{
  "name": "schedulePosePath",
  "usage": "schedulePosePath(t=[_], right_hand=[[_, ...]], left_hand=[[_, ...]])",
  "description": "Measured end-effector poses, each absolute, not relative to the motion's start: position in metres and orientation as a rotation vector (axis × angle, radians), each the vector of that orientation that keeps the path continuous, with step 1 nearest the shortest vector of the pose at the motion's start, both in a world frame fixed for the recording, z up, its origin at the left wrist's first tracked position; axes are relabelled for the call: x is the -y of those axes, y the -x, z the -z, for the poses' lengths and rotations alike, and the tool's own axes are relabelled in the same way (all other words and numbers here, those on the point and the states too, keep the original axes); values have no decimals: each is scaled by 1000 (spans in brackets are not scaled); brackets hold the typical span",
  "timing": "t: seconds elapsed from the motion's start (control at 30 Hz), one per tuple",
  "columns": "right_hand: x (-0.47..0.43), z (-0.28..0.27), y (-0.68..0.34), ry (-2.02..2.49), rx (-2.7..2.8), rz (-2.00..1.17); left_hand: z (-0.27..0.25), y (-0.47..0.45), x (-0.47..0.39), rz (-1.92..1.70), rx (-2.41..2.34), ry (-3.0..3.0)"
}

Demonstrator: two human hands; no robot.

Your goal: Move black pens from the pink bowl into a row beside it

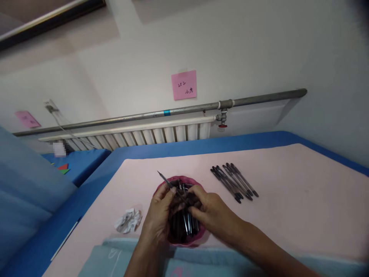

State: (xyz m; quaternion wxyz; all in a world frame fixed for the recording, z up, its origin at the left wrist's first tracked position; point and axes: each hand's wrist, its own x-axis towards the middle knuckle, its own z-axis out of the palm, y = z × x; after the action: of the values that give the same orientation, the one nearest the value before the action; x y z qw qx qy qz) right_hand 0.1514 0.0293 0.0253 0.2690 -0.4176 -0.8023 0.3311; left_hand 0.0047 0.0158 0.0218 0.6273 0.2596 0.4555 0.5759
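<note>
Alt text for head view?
Left hand holds a slim dark pen, right hand at its other end, above a round pink basket of pens. Slender dark pens lie to its right, crumpled white paper to its left.

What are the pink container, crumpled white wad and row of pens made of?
Pink container: probably smooth plastic, from its wavy, evenly coloured rim.
Crumpled white wad: probably paper or tissue, matt and sharply creased.
Row of pens: likely plastic, slightly shiny, with greyish, seemingly translucent barrels.

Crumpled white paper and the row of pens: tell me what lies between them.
In the head view, a pink basket holding dark slender items lies between the paper and the pens, with the left hand and right hand over it.
</note>
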Motion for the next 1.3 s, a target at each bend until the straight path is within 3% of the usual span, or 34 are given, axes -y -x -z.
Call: schedulePosePath(t=[0.67, 0.93, 1.3], right_hand=[[-25, -14, -149, 1099, 2117, -706], [-26, -17, -150, 1077, 1981, -967], [-24, -15, -149, 1063, 2048, -860]], left_hand=[[-22, -11, -12, -1447, -1030, -759], [-23, -7, -14, -1408, -1016, -661], [-25, -8, -13, -1407, -1038, -640]])
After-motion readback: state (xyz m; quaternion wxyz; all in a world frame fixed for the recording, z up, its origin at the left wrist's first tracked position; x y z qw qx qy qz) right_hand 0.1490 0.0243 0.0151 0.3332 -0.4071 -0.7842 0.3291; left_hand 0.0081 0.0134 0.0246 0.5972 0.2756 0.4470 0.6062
